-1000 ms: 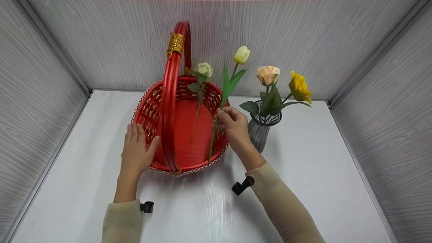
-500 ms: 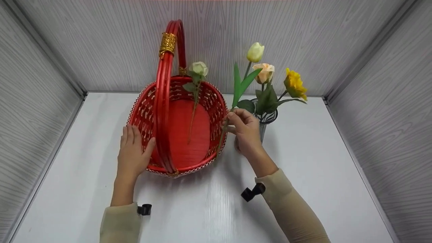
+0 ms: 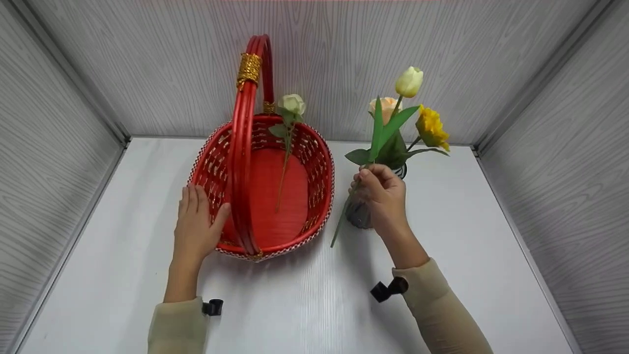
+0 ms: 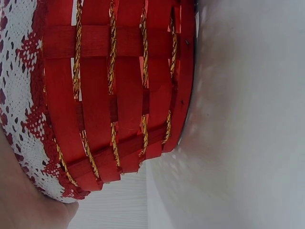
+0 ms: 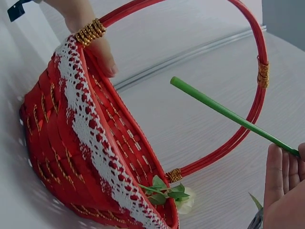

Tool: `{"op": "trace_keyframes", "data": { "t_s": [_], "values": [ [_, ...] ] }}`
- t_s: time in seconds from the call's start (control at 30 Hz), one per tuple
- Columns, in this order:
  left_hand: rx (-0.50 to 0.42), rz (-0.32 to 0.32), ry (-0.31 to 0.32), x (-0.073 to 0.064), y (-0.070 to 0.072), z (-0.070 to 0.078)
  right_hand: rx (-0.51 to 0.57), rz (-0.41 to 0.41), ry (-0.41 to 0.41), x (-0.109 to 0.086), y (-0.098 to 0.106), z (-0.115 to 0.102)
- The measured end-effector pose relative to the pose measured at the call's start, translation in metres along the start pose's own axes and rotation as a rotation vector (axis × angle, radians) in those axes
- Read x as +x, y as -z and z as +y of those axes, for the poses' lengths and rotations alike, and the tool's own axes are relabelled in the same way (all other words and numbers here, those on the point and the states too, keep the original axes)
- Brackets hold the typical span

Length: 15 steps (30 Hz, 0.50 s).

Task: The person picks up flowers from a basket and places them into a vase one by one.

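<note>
Head: from above, facing forward and down over bench (image 3: 285, 305); left wrist: close, sideways on outer wall of the basket (image 4: 128, 76); right wrist: farther off, tilted, facing the basket past green stem (image 5: 224, 109); basket in all three

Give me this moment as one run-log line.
left hand: rests on red basket rim | right hand: pinches pale tulip stem, outside gray vase | white rose: stem inside basket | yellow flower: in vase

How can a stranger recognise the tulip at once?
Find the red wicker basket. To its right, the right hand pinches a green stem; that is the tulip. Its closed pale-yellow bud and smooth, pointed leaves set it apart from the peach rose and the yellow flower nearby.
</note>
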<state>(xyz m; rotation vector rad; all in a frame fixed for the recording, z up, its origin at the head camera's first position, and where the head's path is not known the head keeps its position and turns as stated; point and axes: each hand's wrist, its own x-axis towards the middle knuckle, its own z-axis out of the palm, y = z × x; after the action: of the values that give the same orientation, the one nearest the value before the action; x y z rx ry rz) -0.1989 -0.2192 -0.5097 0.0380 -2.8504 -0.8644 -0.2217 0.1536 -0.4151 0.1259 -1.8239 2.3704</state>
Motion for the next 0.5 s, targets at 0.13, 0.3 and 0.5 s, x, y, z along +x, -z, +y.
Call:
{"op": "trace_keyframes", "data": {
  "t_s": [0.13,0.3,0.5],
  "values": [
    [-0.005,0.000,-0.006,0.001,-0.001,0.001,-0.035,0.052,-0.006,-0.004,0.010,-0.003],
    [0.002,-0.001,-0.002,0.001,-0.002,0.000,0.003,0.083,0.006,-0.006,0.018,-0.008],
    [-0.002,-0.008,0.008,0.000,-0.002,-0.001,-0.002,0.110,0.021,-0.007,0.027,-0.017]
  ]
}}
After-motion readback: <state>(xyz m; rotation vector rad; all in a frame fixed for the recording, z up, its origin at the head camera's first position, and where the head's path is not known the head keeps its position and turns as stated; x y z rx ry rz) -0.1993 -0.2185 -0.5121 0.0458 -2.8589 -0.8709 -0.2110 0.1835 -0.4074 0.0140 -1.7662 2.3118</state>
